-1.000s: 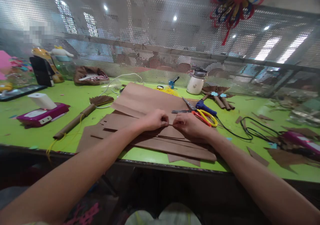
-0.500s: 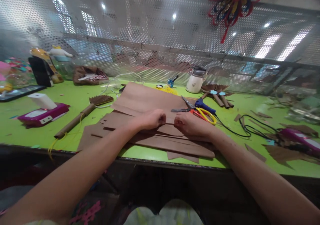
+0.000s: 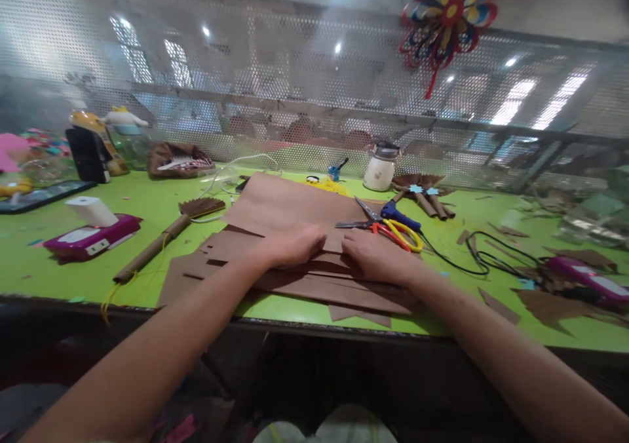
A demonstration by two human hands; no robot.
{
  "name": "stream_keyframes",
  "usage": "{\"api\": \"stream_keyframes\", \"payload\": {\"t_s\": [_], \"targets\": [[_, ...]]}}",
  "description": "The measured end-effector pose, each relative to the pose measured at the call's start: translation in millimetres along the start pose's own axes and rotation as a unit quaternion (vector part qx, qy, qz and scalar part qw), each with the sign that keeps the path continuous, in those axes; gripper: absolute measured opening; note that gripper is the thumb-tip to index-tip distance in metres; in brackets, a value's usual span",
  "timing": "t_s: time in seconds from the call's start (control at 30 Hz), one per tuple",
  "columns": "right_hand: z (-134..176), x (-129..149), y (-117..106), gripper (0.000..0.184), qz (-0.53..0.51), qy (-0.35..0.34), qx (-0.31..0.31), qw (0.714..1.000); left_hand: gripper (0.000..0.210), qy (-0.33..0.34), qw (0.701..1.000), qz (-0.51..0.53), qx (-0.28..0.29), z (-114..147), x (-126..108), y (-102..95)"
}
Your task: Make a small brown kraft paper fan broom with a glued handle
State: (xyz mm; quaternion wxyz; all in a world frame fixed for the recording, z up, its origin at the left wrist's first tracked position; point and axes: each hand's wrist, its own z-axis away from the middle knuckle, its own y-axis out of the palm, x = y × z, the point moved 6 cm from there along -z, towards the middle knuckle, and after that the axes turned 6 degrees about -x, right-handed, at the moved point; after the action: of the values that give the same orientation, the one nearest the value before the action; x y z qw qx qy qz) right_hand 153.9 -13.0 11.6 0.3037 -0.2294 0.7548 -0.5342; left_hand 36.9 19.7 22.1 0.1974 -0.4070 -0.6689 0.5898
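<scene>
My left hand (image 3: 301,245) and my right hand (image 3: 372,254) rest close together over a stack of brown kraft paper. Both have their fingers curled closed on a brown paper piece (image 3: 333,258), whose edge spans the gap between them; the fingertips are partly hidden. Behind them lies a large brown paper sheet (image 3: 280,200), with cut strips (image 3: 304,284) piled in front. Scissors (image 3: 411,238) with yellow and red handles sit beyond my right hand, blades pointing left, touching a blue glue gun (image 3: 400,215).
A rolled paper stem (image 3: 152,253) with a pleated top and a purple power strip (image 3: 98,240) lie left. At the back stand a white jug (image 3: 381,169) and a small blue bottle (image 3: 334,173). Black cable (image 3: 472,271) and paper scraps (image 3: 545,305) spread right.
The view has tilted slightly upward. My hands stay close together at the paper, and my right hand has turned a little, its knuckles lying flatter over the sheet.
</scene>
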Motion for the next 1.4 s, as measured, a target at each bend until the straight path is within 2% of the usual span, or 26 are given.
{"api": "stream_keyframes", "payload": {"t_s": [0.07, 0.17, 0.27, 0.33, 0.43, 0.53, 0.7, 0.8, 0.87, 0.97, 1.07, 1.2, 1.4], "targets": [[-1, 2, -1, 0.016, 0.028, 0.002, -0.007, 1.000, 0.014, 0.012, 1.000, 0.004, -0.004, 0, -2, -1.5], [-1, 0, -2, 0.013, 0.044, 0.033, -0.019, 0.998, 0.014, -0.011, 0.999, 0.041, -0.008, -2, 5, -0.7], [-1, -3, -4, 0.008, 0.034, 0.064, -0.042, 0.996, 0.032, -0.029, 0.993, 0.114, -0.010, -6, 15, 2.5], [-2, -4, -9, 0.007, 0.031, 0.073, -0.080, 0.994, 0.043, -0.042, 0.984, 0.172, -0.004, -8, 19, 4.6], [-3, -4, -16, 0.007, 0.030, 0.063, -0.139, 0.988, 0.049, -0.078, 0.968, 0.239, 0.013, -8, 24, 6.7], [-3, -3, -19, 0.004, 0.015, 0.035, -0.168, 0.985, 0.050, -0.094, 0.954, 0.283, 0.026, -6, 24, 7.6], [-1, -11, -20, 0.007, -0.059, 0.057, -0.205, 0.975, 0.046, -0.085, 0.948, 0.307, 0.020, -6, 26, 12.0], [3, -17, -21, 0.010, -0.166, 0.096, -0.226, 0.955, 0.045, -0.083, 0.954, 0.289, 0.008, -6, 28, 13.3], [5, -22, -18, 0.018, -0.259, 0.128, -0.219, 0.932, 0.044, -0.072, 0.960, 0.271, 0.001, -7, 26, 11.7], [3, -26, -11, 0.025, -0.358, 0.162, -0.170, 0.904, 0.042, -0.055, 0.967, 0.250, 0.002, -8, 21, 9.1], [1, -26, -8, 0.024, -0.378, 0.179, -0.139, 0.898, 0.041, -0.039, 0.969, 0.243, 0.001, -10, 15, 7.2], [1, -28, -7, 0.029, -0.385, 0.196, -0.147, 0.890, 0.038, -0.021, 0.970, 0.243, -0.007, -9, 8, 5.5], [2, -34, 3, 0.031, -0.448, 0.191, -0.113, 0.866, 0.037, -0.020, 0.972, 0.234, 0.031, -6, 2, 6.2]]}}
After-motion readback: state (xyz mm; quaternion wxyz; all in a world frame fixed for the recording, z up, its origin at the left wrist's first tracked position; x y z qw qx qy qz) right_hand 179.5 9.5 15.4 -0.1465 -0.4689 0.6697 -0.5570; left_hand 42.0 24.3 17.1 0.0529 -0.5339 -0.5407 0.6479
